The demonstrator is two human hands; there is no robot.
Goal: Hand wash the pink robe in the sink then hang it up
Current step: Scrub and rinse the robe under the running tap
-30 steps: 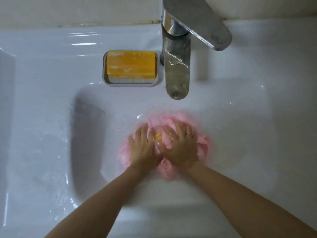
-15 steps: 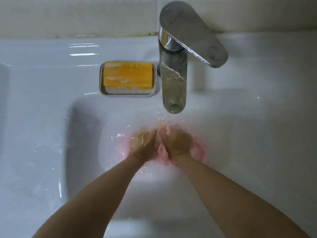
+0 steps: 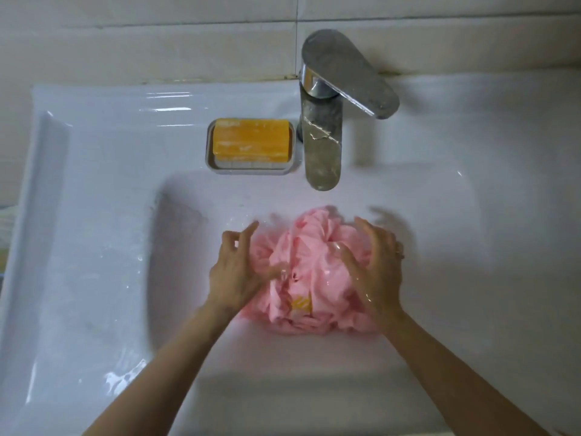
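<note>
1. Position of pink robe [image 3: 314, 272]: bunched wet in the bowl of the sink [image 3: 94, 247], just out from the spout of the tap [image 3: 322, 152], on the person's side of it. Shows no clear long axis; heaped roughly round, with a yellow mark on the side farthest from the tap.
2. Left hand [image 3: 235, 272]: lies at the heap's edge, left of the tap line. Fingers loosely bent and parted, gripping nothing; thumb reaching in onto the cloth.
3. Right hand [image 3: 374, 269]: sits over the heap's flank, right of the tap line. Fingers spread and gently arched, holding nothing. Contact of palm with cloth: cannot tell.
4. Deciding relation: heap between the two hands, inward from each palm, about equally near to both; more cloth under the right. Judged to call for both hands closing inward toward the line below the spout.
5. Difference from half a second ago: then, hands pressed close together on the robe, cloth largely covered. Now drawn apart, heap wider and plainly exposed.
6. Unchanged: orange soap [image 3: 251, 139] in its dish [image 3: 251, 169], just left of the tap.
7. Stage, as judged: washing under way; hanging not yet begun.
</note>
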